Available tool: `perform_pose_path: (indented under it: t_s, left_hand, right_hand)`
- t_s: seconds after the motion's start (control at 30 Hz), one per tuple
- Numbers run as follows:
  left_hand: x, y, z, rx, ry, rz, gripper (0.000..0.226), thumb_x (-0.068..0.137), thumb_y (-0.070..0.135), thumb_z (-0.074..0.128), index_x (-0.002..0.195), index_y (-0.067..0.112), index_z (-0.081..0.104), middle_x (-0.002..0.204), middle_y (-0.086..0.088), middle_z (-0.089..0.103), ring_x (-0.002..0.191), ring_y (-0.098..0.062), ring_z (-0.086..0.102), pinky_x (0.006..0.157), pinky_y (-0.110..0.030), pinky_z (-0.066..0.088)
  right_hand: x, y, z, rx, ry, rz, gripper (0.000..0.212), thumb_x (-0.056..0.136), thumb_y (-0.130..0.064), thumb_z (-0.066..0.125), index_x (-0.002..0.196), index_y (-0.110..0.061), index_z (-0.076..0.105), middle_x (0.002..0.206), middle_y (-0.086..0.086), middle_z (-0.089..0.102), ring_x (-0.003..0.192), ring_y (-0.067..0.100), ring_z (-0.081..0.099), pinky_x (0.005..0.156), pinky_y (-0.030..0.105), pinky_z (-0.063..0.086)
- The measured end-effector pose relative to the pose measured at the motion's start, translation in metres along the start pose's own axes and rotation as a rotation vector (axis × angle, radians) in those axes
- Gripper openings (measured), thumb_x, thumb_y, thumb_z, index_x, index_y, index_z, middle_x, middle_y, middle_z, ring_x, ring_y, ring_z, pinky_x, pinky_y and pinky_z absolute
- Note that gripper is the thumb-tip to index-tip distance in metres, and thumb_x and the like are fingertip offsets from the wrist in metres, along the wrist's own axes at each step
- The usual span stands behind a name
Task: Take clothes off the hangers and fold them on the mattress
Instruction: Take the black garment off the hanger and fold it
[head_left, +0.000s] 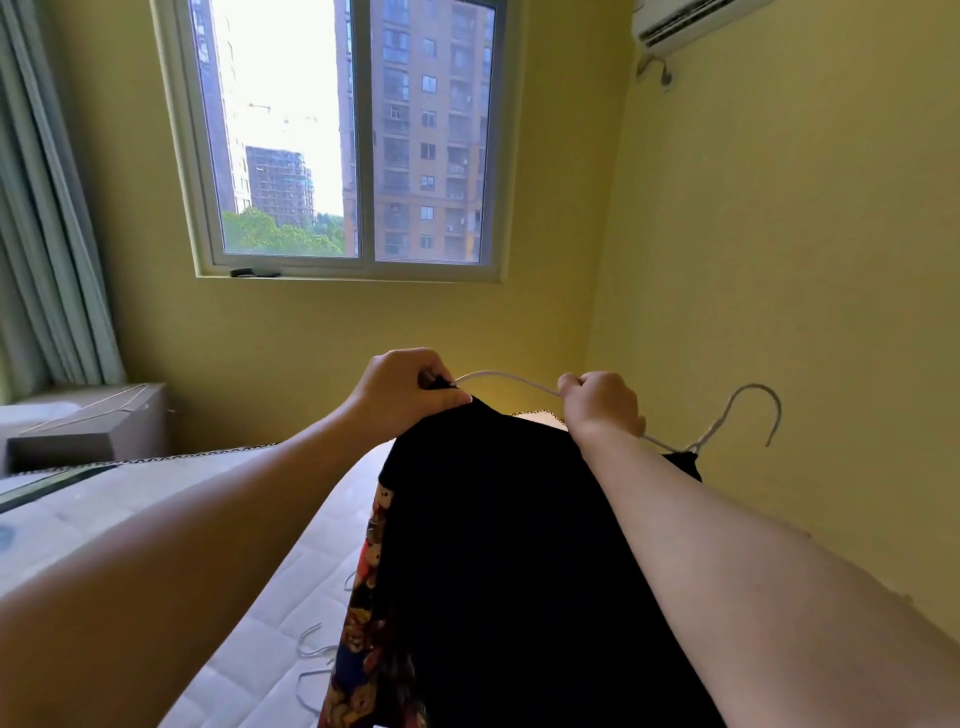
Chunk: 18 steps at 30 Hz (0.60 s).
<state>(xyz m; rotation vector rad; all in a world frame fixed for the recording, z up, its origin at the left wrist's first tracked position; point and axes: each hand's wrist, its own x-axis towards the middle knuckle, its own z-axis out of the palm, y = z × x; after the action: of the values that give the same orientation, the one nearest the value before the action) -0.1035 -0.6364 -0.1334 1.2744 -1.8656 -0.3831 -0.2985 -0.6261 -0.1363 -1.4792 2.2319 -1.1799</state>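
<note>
A black garment (498, 545) with a colourful bear print along its left edge hangs in front of me, held up above the mattress (249, 597). My left hand (410, 389) pinches the garment's top edge where one end of a white wire hanger (727, 415) pokes out. My right hand (602, 402) is closed around the hanger's upper arm. The hanger's hook sticks out to the right, and part of the hanger is still inside the garment.
Several empty white hangers (317, 660) lie on the quilted mattress at the lower left. A grey box (93, 431) stands by the curtain at the left. A window (343, 135) is straight ahead, and a yellow wall (779, 260) runs close on the right.
</note>
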Motion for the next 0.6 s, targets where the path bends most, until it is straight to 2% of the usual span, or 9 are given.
perform_pose_path:
  t_s: [0.13,0.23,0.33,0.4,0.47,0.6]
  left_hand:
    - [0.007,0.007,0.004,-0.298,-0.153,-0.136,0.01,0.074,0.013,0.077,0.073,0.017,0.068,0.068,0.001,0.059,0.064,-0.013,0.055,0.061,-0.019,0.046]
    - [0.013,0.012,0.011,-0.382,-0.183,-0.177,0.008,0.076,0.01,0.076,0.076,0.014,0.069,0.073,-0.003,0.062,0.068,-0.016,0.059,0.069,-0.023,0.051]
    - [0.017,0.011,0.015,-0.396,-0.233,-0.191,0.006,0.079,0.009,0.072,0.078,0.013,0.068,0.074,-0.002,0.063,0.069,-0.013,0.06,0.067,-0.017,0.051]
    - [0.017,0.007,0.018,-0.464,-0.186,-0.208,0.004,0.079,0.008,0.071,0.079,0.012,0.069,0.074,-0.002,0.065,0.068,-0.012,0.062,0.061,-0.014,0.053]
    - [0.017,0.003,0.02,-0.511,-0.166,-0.202,0.004,0.079,0.007,0.071,0.08,0.01,0.069,0.074,-0.003,0.065,0.068,-0.014,0.062,0.061,-0.014,0.053]
    - [0.021,-0.002,0.013,-0.414,-0.45,-0.148,0.013,0.08,-0.002,0.067,0.092,0.004,0.068,0.08,-0.003,0.066,0.073,-0.014,0.063,0.067,-0.016,0.053]
  right_hand:
    - [0.007,0.005,0.001,0.111,0.105,0.11,0.037,0.094,-0.026,0.04,0.06,-0.011,0.044,0.065,0.006,0.047,0.079,0.03,0.044,0.08,0.034,0.032]
    - [0.009,0.006,0.002,0.121,0.157,0.111,0.033,0.094,-0.025,0.037,0.067,-0.011,0.05,0.059,0.001,0.041,0.076,0.03,0.044,0.075,0.032,0.03]
    - [0.014,0.011,0.001,0.111,0.166,0.109,0.032,0.094,-0.027,0.037,0.072,-0.011,0.054,0.063,0.005,0.046,0.076,0.03,0.046,0.072,0.031,0.033]
    - [0.019,0.016,-0.001,0.123,0.178,0.127,0.034,0.094,-0.028,0.037,0.069,-0.011,0.053,0.073,0.009,0.052,0.076,0.031,0.048,0.071,0.031,0.035]
    - [0.021,0.018,-0.001,0.116,0.192,0.142,0.033,0.094,-0.029,0.037,0.076,-0.012,0.057,0.08,0.01,0.054,0.078,0.03,0.049,0.072,0.032,0.036]
    - [0.02,0.016,0.001,0.083,0.197,0.123,0.033,0.095,-0.029,0.035,0.078,-0.013,0.057,0.079,0.009,0.053,0.077,0.03,0.047,0.072,0.031,0.034]
